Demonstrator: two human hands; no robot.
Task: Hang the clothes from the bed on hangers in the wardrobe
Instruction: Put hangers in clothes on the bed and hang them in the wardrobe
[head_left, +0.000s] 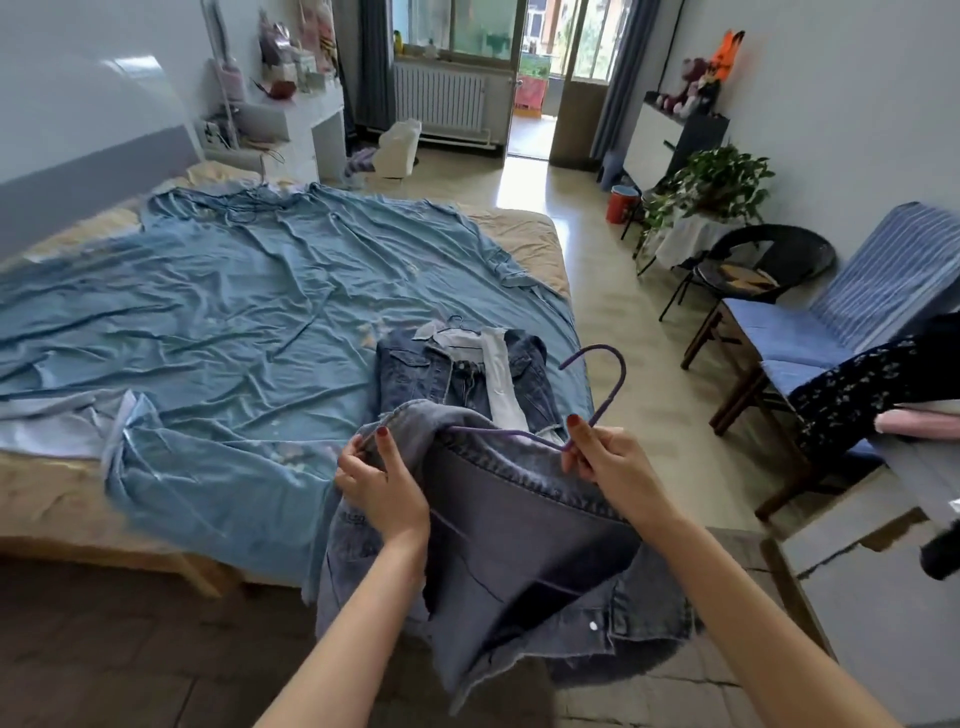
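Note:
A denim jacket (519, 540) hangs in front of me over the foot of the bed (524, 228), its inside facing up. My left hand (379, 483) pinches the jacket's collar edge at the left. My right hand (608, 462) grips the neck of a purple hanger (608, 384), whose hook points up and whose arm runs inside the jacket's collar. Behind it, on the blue sheet (249, 301), lies a pile of clothes (467, 374): a darker denim jacket, jeans and a white garment with a hanger hook at its top.
A blue-striped chair (841, 332) with dark floral fabric (862, 384) stands at the right, beside a black round chair (763, 270) and a potted plant (711, 182). A white desk (306, 124) stands beyond the bed. Tiled floor runs toward the balcony door (535, 104).

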